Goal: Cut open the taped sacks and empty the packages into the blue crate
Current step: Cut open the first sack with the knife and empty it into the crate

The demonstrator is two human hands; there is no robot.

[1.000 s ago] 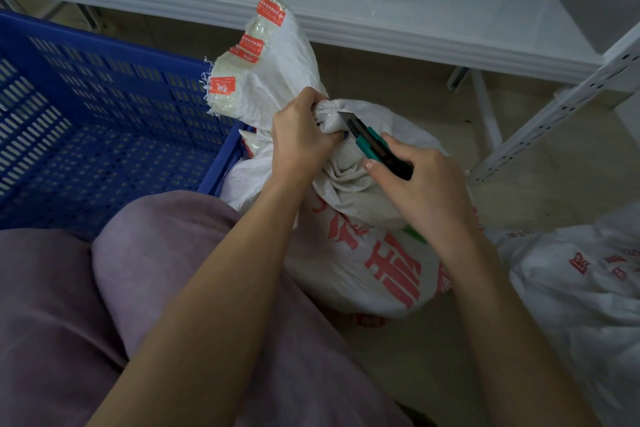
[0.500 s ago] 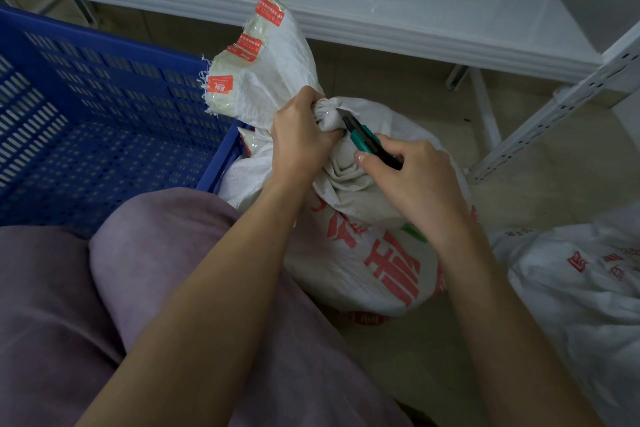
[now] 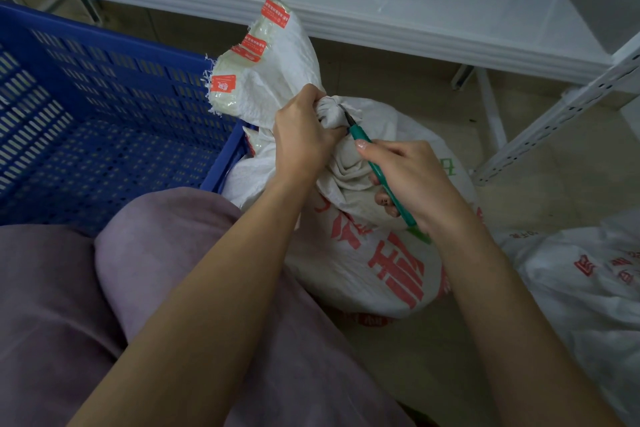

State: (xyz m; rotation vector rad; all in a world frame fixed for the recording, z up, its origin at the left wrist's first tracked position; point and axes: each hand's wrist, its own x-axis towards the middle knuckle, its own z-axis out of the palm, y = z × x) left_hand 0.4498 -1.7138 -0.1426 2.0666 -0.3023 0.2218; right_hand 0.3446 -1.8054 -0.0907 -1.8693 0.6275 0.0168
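**While the left hand chokes the neck, the blade is at the tie**

As it stands, this is the cutting step on one sack. It sits on the floor just right of the crate, against its near corner. Left hand is fisted tight round the twisted neck. Right hand is wrapped round a green knife, thumb along the handle, blade tip laid on the neck right beside the left fingers. A taped flap with red labels sticks up behind the left hand; same sack or another, can't tell. Second sack lies off to the right.

My read on next move: slice the binding with the stroke away from the left knuckles, which are very close. Then lift and tip into the crate. This sack looks unopened, so emptying isn't started.
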